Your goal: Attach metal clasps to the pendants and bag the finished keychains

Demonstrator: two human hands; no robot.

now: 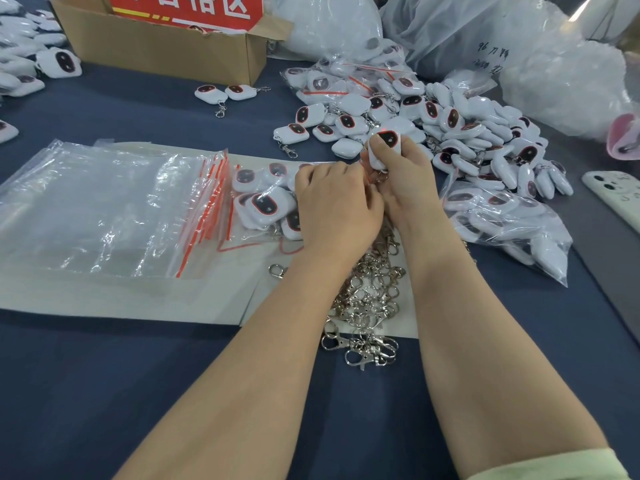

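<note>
1. Right hand point(401, 188) sits just off frame centre toward 1 o'clock; its thumb and fingers pinch a white pendant point(385, 147); the dark, red-rimmed face looks at the camera; the pendant is held up off the bench point(104, 375).
2. Left hand point(337, 202) touches the right hand from its 9 o'clock side; the back of the hand faces the camera and the fingers curl in toward the pendant's lower end; a bit of metal shows between the hands; cannot tell what the left fingers pinch.
3. Pile of loose clasps point(370, 296) at 6 o'clock of the hands, between the forearms; it lies partly on a white sheet point(69, 306), partly on the blue bench.
4. Stack of empty zip bags point(104, 209) at 9 o'clock, flat on the white sheet; the red seal strips face the hands.
5. Filled bag point(266, 202) just beside the left hand at 9 o'clock; several pendants inside; the hand hides its right part.
6. Pendant heap point(467, 133) at 1 to 2 o'clock; some pieces carry clasps; a second clear bag point(502, 216) of pendants at 3 o'clock.
7. Cardboard box point(162, 46) at 11 o'clock; two keychains point(225, 93) lie near its front; phone point(616, 199) at the right edge.
</note>
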